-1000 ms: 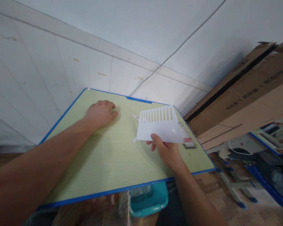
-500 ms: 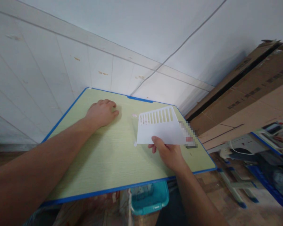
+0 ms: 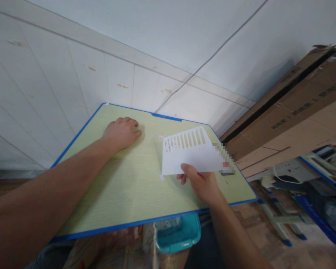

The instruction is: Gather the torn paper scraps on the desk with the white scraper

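My right hand (image 3: 197, 181) grips the lower edge of a white slotted sheet (image 3: 189, 158), thumb on top and fingers beneath. A row of long narrow openings runs along its far side; I cannot tell whether it is paper or thin plastic. The sheet is held tilted above the pale green tabletop (image 3: 123, 194). To the left, my left hand (image 3: 121, 132) rests on the tabletop, fingers loosely bent and apart, holding nothing. Small whitish scraps (image 3: 161, 177) show beside the sheet's left edge. A pixelated item (image 3: 226, 170) lies partly behind its right end.
Blue edging (image 3: 134, 225) borders the table, which stands against a white panelled wall (image 3: 120, 74). Large cardboard boxes (image 3: 291, 108) lean at the right. Below the front edge is a teal bin (image 3: 177, 239). Another desk's metal legs (image 3: 282, 220) stand on the floor at right.
The slotted sheet has tilted slightly in my right hand, its left edge dropping a little toward me. My left hand stays in place.
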The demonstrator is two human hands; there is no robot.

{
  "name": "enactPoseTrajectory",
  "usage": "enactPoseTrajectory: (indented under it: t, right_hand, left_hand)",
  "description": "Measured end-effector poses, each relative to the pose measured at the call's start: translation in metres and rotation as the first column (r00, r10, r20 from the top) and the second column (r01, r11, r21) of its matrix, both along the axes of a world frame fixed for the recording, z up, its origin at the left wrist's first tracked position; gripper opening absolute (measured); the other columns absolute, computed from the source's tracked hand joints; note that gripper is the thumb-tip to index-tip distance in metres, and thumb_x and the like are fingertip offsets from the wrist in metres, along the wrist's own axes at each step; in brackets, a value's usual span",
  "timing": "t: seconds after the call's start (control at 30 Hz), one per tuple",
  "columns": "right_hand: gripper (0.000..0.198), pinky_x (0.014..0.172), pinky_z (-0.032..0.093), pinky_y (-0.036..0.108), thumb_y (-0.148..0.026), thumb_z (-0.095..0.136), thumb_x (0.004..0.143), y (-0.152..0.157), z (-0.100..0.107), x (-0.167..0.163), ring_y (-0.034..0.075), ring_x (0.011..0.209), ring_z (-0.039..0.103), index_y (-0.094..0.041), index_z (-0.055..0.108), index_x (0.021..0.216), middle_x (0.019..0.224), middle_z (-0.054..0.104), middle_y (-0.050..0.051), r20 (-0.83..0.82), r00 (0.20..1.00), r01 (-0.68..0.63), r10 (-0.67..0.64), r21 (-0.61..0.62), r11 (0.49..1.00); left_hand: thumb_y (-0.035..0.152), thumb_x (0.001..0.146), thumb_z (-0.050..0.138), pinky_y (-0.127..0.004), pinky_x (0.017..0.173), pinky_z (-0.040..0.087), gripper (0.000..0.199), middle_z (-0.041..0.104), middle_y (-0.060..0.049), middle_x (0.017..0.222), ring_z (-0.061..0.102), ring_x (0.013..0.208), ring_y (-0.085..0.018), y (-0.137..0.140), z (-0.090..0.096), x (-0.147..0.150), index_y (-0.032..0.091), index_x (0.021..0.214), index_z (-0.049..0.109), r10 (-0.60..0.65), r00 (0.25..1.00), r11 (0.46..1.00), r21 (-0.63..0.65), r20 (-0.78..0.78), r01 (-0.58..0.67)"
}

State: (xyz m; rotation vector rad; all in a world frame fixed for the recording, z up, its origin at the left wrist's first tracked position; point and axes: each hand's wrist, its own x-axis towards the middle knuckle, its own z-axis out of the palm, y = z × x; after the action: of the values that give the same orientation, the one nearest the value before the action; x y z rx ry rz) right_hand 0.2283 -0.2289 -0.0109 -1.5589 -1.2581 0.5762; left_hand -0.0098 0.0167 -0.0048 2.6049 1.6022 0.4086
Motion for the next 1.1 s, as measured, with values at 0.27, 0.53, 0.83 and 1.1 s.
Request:
enactPoseTrajectory:
  t: [0.27,0.53,0.83,1.1]
  right_hand:
    - [0.036,0.067,0.063,0.037,-0.05,0.078,0.097,0.001,0.006,0.005,0.025,0.061,0.076,-0.026,0.077,0.07,0.068,0.082,0.006,-0.09,0.995,0.057,-0.053,0.044,0.997]
    - [0.04,0.077,0.066,0.037,-0.048,0.078,0.103,-0.009,0.004,0.01,0.024,0.067,0.079,-0.026,0.078,0.07,0.071,0.084,0.007,-0.009,1.0,-0.029,0.029,0.034,0.999]
    - [0.034,0.068,0.067,0.034,-0.044,0.078,0.107,-0.011,0.013,0.015,0.023,0.065,0.079,-0.023,0.082,0.08,0.075,0.086,0.007,-0.067,0.993,-0.096,0.097,0.017,0.995]
    - [0.021,0.043,0.05,0.03,-0.04,0.075,0.08,0.032,0.03,0.029,0.02,0.045,0.063,-0.024,0.071,0.068,0.058,0.076,0.006,-0.072,0.996,0.062,-0.061,0.005,0.998]
  left_hand:
    - [0.052,0.111,0.047,-0.053,0.132,0.052,0.063,0.074,-0.019,0.17,0.065,0.16,-0.041,0.0,0.0,0.0,0.019,0.155,0.078,-0.005,1.0,1.0,-0.001,-0.011,0.005]
    - [0.049,0.112,0.047,-0.051,0.133,0.052,0.063,0.073,-0.02,0.171,0.064,0.162,-0.04,-0.002,0.003,0.001,0.017,0.157,0.077,0.004,1.0,1.0,-0.01,-0.026,-0.004]
    - [0.048,0.113,0.05,-0.052,0.131,0.053,0.06,0.073,-0.021,0.171,0.065,0.16,-0.04,-0.002,0.0,0.001,0.018,0.156,0.077,0.004,1.0,1.0,-0.004,-0.01,-0.004]
    - [0.048,0.111,0.051,-0.052,0.13,0.055,0.06,0.075,-0.02,0.168,0.067,0.158,-0.04,-0.001,-0.002,-0.001,0.018,0.154,0.079,-0.011,1.0,1.0,0.014,0.013,0.011]
